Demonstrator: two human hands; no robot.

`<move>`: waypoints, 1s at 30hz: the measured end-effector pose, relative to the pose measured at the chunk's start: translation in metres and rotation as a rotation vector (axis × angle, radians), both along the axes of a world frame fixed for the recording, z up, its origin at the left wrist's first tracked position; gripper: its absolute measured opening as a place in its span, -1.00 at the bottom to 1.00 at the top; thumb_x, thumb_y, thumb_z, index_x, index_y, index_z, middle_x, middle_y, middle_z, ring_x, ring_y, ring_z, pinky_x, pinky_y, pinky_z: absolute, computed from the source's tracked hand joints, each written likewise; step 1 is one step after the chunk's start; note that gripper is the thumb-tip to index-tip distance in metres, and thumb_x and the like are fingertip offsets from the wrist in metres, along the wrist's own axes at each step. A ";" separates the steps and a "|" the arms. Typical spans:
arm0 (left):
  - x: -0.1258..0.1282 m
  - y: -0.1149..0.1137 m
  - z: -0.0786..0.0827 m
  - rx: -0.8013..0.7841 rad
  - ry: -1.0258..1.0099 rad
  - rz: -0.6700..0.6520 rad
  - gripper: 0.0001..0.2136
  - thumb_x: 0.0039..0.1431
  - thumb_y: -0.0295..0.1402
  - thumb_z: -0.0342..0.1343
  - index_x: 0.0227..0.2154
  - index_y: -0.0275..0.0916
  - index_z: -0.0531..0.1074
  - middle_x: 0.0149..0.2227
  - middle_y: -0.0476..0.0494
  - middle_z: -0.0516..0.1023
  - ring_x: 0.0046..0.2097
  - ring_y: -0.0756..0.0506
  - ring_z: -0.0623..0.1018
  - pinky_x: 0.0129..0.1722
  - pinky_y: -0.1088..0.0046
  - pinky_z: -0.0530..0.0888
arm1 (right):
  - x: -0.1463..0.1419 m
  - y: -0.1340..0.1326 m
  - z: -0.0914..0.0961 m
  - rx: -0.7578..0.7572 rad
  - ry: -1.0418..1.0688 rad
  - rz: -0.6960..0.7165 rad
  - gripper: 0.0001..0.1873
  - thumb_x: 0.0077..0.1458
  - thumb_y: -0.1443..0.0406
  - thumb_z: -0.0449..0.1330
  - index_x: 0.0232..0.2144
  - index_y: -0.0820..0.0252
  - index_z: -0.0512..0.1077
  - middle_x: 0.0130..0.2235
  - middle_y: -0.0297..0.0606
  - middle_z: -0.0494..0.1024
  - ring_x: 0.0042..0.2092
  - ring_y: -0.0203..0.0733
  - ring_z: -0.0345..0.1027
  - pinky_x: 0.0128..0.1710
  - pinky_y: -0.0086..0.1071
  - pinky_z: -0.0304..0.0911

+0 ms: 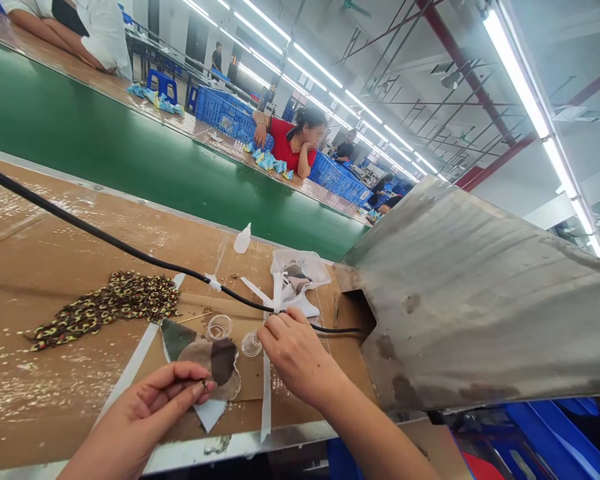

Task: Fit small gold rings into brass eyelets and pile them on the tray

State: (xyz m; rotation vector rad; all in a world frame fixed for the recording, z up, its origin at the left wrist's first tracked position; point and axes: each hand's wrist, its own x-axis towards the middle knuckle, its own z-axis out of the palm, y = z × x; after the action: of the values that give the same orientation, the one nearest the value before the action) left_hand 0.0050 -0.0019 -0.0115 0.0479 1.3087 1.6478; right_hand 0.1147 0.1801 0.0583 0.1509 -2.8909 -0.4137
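Observation:
My left hand is closed in a pinch on a small dark metallic piece, too small to name exactly. It is held above a camouflage-patterned cloth scrap. My right hand has its fingers bent and pressed together beside a small clear cup; its fingertips are hidden, so what they hold cannot be seen. Another round clear dish sits left of that cup. A thin wooden stick lies above the cloth.
A black cable crosses the cardboard-covered table and runs under a metal hood at right. Patterned small pieces lie heaped at left. A white dropper bottle and plastic tray stand near the green belt. Co-workers sit beyond.

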 end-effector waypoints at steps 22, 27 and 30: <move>0.016 -0.001 0.015 0.041 -0.243 -0.021 -0.50 -0.43 -0.22 0.45 -0.39 -0.30 0.39 -0.41 -0.08 0.50 -0.32 -0.07 0.53 -0.26 0.48 0.49 | 0.016 -0.028 -0.011 -0.741 0.271 -0.150 -0.92 0.14 0.42 0.12 -0.34 0.18 0.38 -0.32 -0.45 0.42 -0.23 -0.45 0.20 -0.15 -0.46 -0.06; 0.016 -0.001 0.018 0.041 -0.258 -0.015 -0.58 -0.39 -0.27 0.45 -0.43 -0.30 0.44 -0.37 -0.04 0.48 -0.30 -0.08 0.54 -0.24 0.44 0.52 | 0.017 -0.052 -0.020 -0.891 0.231 -0.128 -0.92 0.18 0.38 0.09 -0.35 0.18 0.39 -0.33 -0.43 0.40 -0.24 -0.47 0.21 -0.12 -0.47 -0.04; 0.016 -0.001 0.019 0.030 -0.285 -0.012 -0.55 -0.46 -0.27 0.46 -0.45 -0.30 0.43 -0.41 -0.04 0.47 -0.34 -0.08 0.53 -0.29 0.44 0.52 | 0.016 -0.055 -0.026 -0.914 0.211 -0.129 -0.89 0.19 0.35 0.08 -0.36 0.19 0.39 -0.33 -0.41 0.41 -0.23 -0.46 0.22 -0.10 -0.44 -0.05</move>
State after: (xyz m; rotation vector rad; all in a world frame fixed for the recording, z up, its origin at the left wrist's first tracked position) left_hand 0.0210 -0.0032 0.0072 -0.1558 1.0649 1.5975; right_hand 0.1304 0.1250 0.0320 -0.2148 -2.5824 0.8211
